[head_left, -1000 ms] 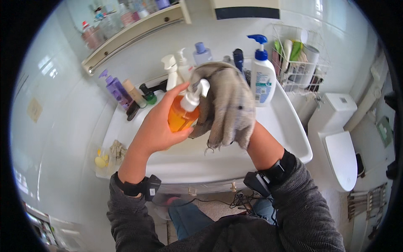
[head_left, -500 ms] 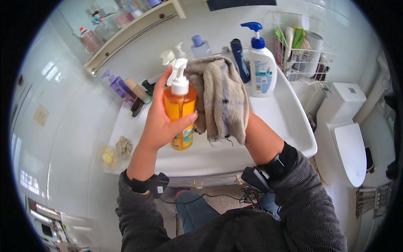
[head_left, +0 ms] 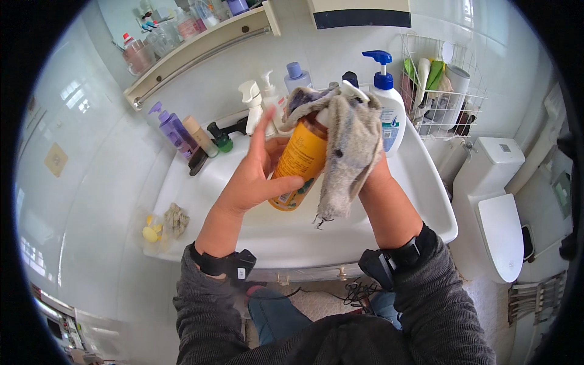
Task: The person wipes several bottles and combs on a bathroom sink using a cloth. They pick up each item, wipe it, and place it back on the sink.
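Tilted now, orange bottle (head_left: 299,165) pinched in my left hand (head_left: 258,176), right hand (head_left: 371,173) seemingly gripping grey rag (head_left: 348,149) over its pump.

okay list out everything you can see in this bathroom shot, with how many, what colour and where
orange bottle: 1, orange, held over the sink
rag: 1, grey, draped over the bottle top
sink: 1, white, below the hands
pump bottle: 1, white with blue pump, sink back right
purple bottle: 1, purple, sink back left
tap: 1, black, at the sink back
wire basket: 1, white, on the wall right, holding tubes
shelf: 1, cream, upper left, with small bottles
toilet: 1, white, lid down, far right
left hand: grips the orange bottle
right hand: under the rag, mostly hidden
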A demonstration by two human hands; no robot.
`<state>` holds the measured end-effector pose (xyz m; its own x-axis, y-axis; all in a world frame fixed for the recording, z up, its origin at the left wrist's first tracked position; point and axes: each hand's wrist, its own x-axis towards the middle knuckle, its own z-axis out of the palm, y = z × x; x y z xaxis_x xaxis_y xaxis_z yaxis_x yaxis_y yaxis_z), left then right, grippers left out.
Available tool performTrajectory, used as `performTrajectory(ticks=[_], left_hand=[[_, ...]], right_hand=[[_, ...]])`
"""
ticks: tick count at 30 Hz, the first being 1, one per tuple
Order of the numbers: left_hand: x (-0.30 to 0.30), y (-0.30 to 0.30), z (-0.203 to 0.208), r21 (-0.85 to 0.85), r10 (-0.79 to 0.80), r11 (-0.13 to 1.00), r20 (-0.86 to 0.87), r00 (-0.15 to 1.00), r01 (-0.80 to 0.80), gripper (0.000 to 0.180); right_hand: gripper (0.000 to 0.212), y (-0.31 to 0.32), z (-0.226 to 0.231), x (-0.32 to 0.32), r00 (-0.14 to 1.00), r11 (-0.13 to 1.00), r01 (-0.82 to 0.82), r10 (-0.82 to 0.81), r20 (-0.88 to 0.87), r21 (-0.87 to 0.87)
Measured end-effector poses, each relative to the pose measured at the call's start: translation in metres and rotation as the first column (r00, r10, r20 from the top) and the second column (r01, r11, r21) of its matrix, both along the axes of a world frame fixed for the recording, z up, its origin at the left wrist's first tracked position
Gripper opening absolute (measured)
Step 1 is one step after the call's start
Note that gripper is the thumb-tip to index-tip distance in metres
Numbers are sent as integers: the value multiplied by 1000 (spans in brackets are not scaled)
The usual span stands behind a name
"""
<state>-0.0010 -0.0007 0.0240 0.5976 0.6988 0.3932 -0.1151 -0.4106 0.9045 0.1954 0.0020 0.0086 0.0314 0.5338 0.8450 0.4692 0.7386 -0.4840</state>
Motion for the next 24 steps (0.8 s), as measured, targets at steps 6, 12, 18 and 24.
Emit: performTrajectory(ticks=[6,12,18,24], left_hand=[[-13,4,-28,-229,-118,970,-155,981,81,78],[-6,1,-32,417,420,856,-213,882,-307,66],[-24,6,-32,-363,-195,917,-49,979,165,70],[-19,1,-37,-412,-345,845,68,936,341,71]], right_hand=[[29,4,-6,4,798,857,-504,414,-437,-108],[39,4,-14,6,938,933,-252,170,-302,-258],[41,8,-12,15,996,997,-21,28,87,-73],[33,3,-16,12,414,637,-770,549,-726,43]])
